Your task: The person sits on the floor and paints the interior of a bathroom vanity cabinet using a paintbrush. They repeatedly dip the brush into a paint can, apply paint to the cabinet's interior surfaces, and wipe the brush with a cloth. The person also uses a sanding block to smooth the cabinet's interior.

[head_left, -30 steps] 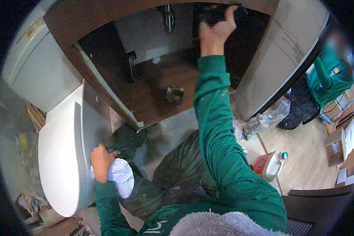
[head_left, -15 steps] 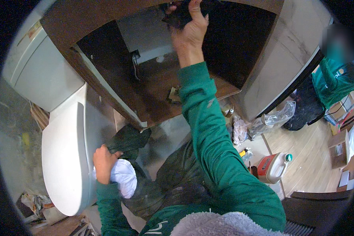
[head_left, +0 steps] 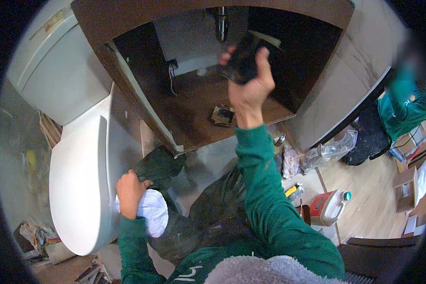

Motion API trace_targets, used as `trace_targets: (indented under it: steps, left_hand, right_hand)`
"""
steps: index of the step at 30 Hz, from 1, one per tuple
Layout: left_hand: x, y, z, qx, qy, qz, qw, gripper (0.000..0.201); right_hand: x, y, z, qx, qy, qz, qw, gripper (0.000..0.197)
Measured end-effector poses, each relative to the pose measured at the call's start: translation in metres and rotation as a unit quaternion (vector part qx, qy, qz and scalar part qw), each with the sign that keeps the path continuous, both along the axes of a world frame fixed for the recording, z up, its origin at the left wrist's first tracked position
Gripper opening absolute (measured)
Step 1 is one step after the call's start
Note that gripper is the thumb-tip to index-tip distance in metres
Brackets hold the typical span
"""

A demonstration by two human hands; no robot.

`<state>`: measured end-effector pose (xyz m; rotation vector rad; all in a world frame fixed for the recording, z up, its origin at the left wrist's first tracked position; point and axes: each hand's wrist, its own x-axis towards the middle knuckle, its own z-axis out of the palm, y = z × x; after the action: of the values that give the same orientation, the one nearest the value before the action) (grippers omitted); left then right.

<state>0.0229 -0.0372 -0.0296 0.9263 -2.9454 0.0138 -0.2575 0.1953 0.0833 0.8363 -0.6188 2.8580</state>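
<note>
My right hand (head_left: 251,90) is raised inside the opening of a dark brown cabinet (head_left: 175,141). Its fingers and thumb are wrapped round a dark, blocky object (head_left: 244,59), blurred, so its kind does not show. Behind it, a shiny metal drain pipe (head_left: 222,26) hangs from above. Low on the left, my left hand (head_left: 130,191) is curled over a white cloth (head_left: 154,213) against my dark trouser leg (head_left: 158,165), close to the toilet. Its fingertips are partly hidden.
The white toilet (head_left: 78,184) stands close on my left. A small cardboard piece (head_left: 221,116) lies on the cabinet floor. To the right are a jug with a green cap (head_left: 333,206), a yellow-handled tool (head_left: 293,190), clear plastic (head_left: 338,143) and a person in green (head_left: 404,111).
My right hand has come down and back from the cabinet's upper edge with the dark object, uncovering the drain pipe. The left hand stays on the white cloth. The view has shifted slightly.
</note>
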Motion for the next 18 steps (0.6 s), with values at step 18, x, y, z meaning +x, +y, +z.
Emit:
trace_targets:
  steps: [18]
  left_hand:
    - [0.005, -0.005, -0.008, 0.027, 0.028, -0.008, 0.999, 0.049]
  right_hand:
    - [-0.03, 0.107, 0.135, 0.505, 0.49, -0.602, 0.377, 0.03]
